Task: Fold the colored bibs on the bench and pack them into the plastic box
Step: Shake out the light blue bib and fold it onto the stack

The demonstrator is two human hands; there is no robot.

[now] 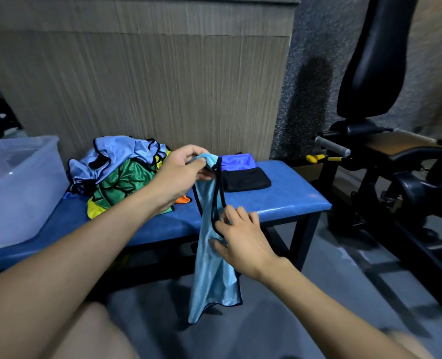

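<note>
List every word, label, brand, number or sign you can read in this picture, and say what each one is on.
None: no readable text shows anywhere in this view.
The light blue bib held up by the left hand and right hand: plain, no print or number visible.
The pile of bibs and folded bibs on the bench: no lettering visible.
The plastic box: no label visible.
The gym machine: no legible brand; the frame is motion-blurred.

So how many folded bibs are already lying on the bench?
2: a blue folded bib and a black one beside it, at the bench's right end. Others may hide in the pile.
</note>
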